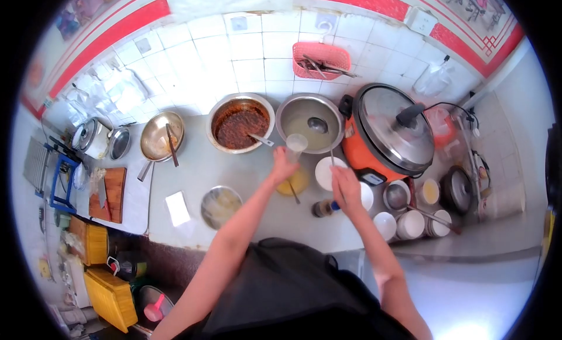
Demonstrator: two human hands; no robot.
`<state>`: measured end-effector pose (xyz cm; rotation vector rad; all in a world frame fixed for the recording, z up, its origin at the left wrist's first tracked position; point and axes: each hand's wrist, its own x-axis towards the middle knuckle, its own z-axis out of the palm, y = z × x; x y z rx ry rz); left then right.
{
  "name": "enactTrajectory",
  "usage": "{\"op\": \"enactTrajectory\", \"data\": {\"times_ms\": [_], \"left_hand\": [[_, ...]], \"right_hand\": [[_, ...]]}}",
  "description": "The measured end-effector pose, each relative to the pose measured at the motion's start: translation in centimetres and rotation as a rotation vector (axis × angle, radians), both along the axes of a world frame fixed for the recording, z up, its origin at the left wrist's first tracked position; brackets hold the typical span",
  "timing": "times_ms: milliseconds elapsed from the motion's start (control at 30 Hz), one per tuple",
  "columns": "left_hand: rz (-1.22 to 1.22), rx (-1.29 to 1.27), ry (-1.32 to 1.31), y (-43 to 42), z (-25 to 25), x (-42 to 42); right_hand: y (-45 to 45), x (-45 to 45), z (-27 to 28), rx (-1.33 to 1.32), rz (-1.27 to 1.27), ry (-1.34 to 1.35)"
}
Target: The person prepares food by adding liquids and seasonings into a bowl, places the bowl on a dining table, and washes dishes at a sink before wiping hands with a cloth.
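Note:
My left hand [284,166] is closed around a clear plastic cup [297,143], which it holds at the near rim of a steel pot [283,103]. Cloudy, pale liquid fills part of that pot. In the liquid rests the bowl of a ladle [318,125]; its thin handle runs back to my right hand [346,189], whose fingers are wrapped round it. Below my left hand sits a yellow bowl [300,179] with a spoon in it, partly hidden. A white bowl [325,171] lies just beside my right hand, and a small jar [321,209] stands under it.
A pot of dark red sauce [241,124] with a spoon stands left. An orange cooker [366,150] with a lid is at right, near stacked white bowls [411,224]. A steel bowl [221,206], a pan [153,140] and a cutting board [116,191] lie leftward.

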<state>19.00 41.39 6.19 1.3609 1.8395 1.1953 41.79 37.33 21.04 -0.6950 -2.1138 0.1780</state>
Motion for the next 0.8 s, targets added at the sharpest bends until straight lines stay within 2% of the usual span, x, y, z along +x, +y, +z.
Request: {"op": "enactTrajectory", "data": {"times_ms": [100,167,300,367,467,600,667,800], "left_hand": [[-0.006,-0.045,-0.006,-0.8,0.1,0.2],[-0.020,-0.081,0.020,-1.4,0.3,0.3],[-0.016,-0.155,0.065,-2.2,0.0,0.1],[0.003,-0.149,0.053,-2.3,-0.3,-0.1],[0.014,-0.136,0.052,-2.3,-0.9,-0.1],[0.011,-0.202,0.042,-1.7,-0.6,0.3],[0.003,-0.209,0.024,-1.5,-0.3,0.5],[-0.001,-0.234,0.003,-0.8,0.4,1.0]], "right_hand": [[5.1,-0.4,-4.4,-0.064,-0.034,0.010],[8.1,-1.3,-6.7,-0.197,-0.069,-0.066],[11.8,-3.6,-9.6,-0.312,-0.091,-0.029],[12.6,-4.2,-10.6,-0.528,-0.147,0.158],[11.2,-4.0,-9.8,-0.537,-0.147,0.265],[7.1,-3.4,-4.0,-0.489,-0.125,0.348],[5.0,-2.7,-1.8,-0.578,-0.074,0.432],[-0.5,-0.9,2.6,-0.499,-0.065,0.358]]}}
